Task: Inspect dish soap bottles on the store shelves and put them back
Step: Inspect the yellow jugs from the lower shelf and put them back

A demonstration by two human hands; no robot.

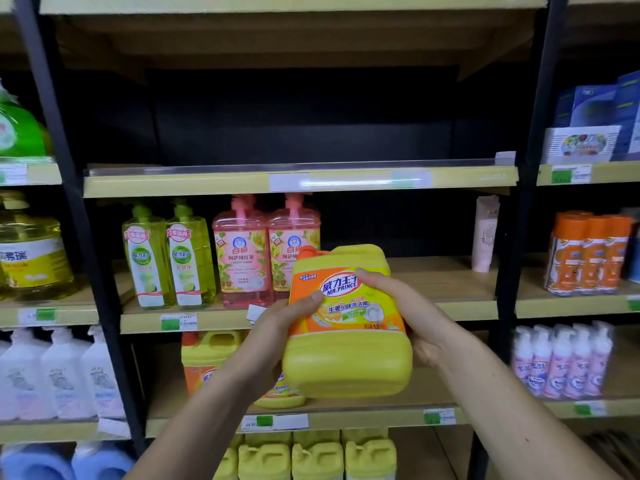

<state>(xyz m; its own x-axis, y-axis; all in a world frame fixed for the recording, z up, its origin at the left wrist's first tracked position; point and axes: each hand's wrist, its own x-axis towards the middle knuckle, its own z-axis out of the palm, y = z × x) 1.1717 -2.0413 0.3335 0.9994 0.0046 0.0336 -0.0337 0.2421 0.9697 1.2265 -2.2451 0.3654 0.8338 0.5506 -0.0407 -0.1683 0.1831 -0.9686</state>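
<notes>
The shelves (298, 181) hold rows of soap. A yellow jug (346, 327) is off them, gripped by the left hand (277, 327) and right hand (408, 306), label up: inspection seemingly underway, return still pending.

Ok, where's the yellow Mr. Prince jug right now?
Head view, centre: the yellow jug is held between left hand and right hand, before the pink pump bottles.

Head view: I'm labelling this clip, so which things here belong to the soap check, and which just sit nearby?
Job:
yellow jug, held in left hand and right hand
matching jug on the shelf below
green pump bottles
pink pump bottles

Nearby:
orange cans
white tube
blue boxes
white pump bottles
</notes>
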